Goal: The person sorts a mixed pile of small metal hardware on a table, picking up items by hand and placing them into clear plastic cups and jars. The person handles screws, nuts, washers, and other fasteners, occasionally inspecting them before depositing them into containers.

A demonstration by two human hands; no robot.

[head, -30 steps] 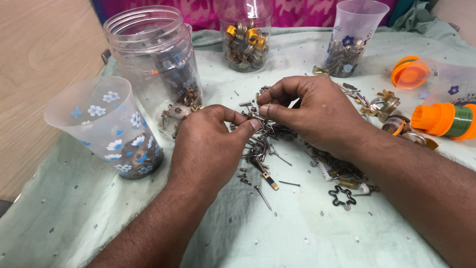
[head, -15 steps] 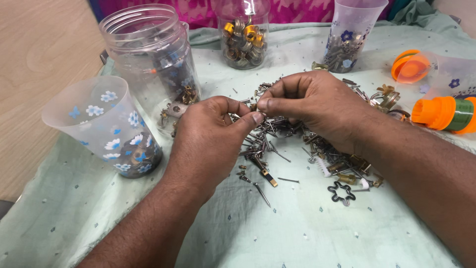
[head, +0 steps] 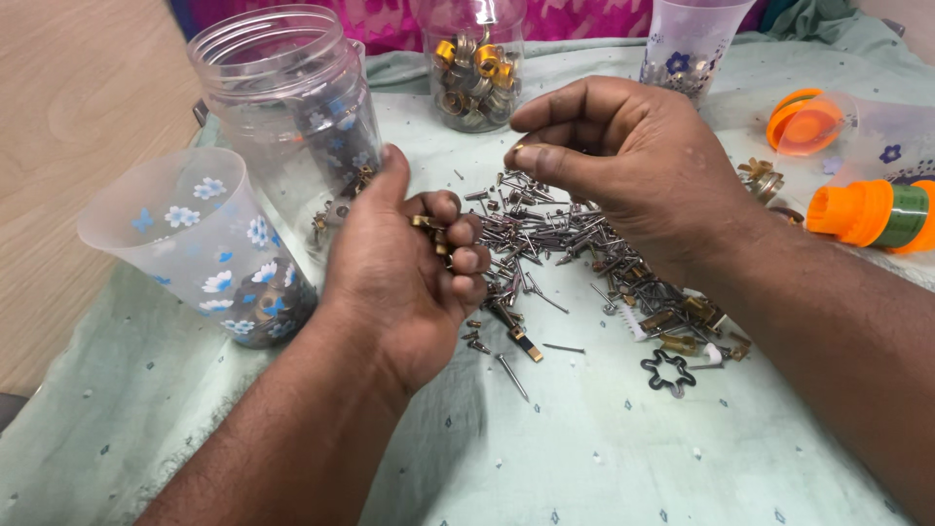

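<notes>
Both hands sort hardware: left hand curls shut around brass bits, right hand pinches a tiny piece above the pile mid-counter; dropping into a jar seems next.

2 clear jars | 3 floral cups | 2 hands

Single head-worn view, steeply downward, close over the cloth-covered table.

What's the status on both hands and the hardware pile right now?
Left hand curled shut on small brass parts. Right hand pinching a tiny piece, raised above the pile of screws and nails. Tall clear jar beside the left hand; nothing between the hands and the pile.
</notes>
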